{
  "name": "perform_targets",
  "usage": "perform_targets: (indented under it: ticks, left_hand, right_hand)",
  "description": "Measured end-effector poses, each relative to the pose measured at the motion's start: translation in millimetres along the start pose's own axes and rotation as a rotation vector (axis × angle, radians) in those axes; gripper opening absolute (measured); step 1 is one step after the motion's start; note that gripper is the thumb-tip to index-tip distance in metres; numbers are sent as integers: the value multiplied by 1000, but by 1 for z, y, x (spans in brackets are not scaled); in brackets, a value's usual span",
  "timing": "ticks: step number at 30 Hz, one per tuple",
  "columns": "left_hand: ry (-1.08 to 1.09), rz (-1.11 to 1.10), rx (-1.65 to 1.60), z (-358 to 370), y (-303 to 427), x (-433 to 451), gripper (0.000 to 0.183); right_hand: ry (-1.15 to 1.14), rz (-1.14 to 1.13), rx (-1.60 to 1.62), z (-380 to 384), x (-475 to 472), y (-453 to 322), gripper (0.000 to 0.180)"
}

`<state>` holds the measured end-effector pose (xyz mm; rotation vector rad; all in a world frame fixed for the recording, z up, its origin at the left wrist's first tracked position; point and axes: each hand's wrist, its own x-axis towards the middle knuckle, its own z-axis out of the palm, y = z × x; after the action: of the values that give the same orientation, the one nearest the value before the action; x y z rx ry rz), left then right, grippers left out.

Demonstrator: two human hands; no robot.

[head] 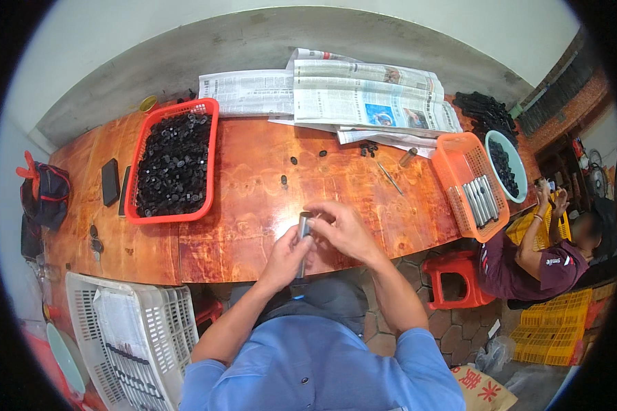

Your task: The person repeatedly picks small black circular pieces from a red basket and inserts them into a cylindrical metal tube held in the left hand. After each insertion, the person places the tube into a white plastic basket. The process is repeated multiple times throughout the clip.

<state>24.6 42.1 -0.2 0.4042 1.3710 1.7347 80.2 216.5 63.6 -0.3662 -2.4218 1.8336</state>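
A short metal tube (303,228) stands roughly upright in my left hand (287,257), near the table's front edge. The fingertips of my right hand (342,228) are at the tube's dark top end; whether they pinch a small part there cannot be told. Beyond my hands, a few small black plastic parts (284,180) lie on the wooden table (247,205). A thin metal rod (390,178) and a short brownish cylinder (407,157) lie to the right, near more black parts (368,149).
Left stands a red basket (213,169) of black parts. At right, an orange basket (445,169) holds metal tubes (479,200), beside a pale bowl (519,190). Newspapers (365,97) lie along the wall. A white crate (169,318) is lower left; a person (540,257) sits at right.
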Motion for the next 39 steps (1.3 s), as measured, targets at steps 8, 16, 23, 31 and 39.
perform_targets:
  ticks: [8,16,23,31,39]
  left_hand:
    - [-98,-38,-460,-32,-19,3,37]
    - [-88,14,-555,-38,-24,4,48]
    - [-135,20,-596,-40,-32,8,52]
    - [-108,-2,-592,-40,-30,8,46]
    - [-141,-7,-595,-39,-26,6,29]
  right_hand:
    - [510,-248,-632,-26,120,74,32]
    - [400,-331,-872,-29,150,95,14]
    - [351,-239,-587,-14,120,85,13]
    - [319,-189,-510,-10,110,78,14]
    - [186,-140,-592,-11,81,61,26]
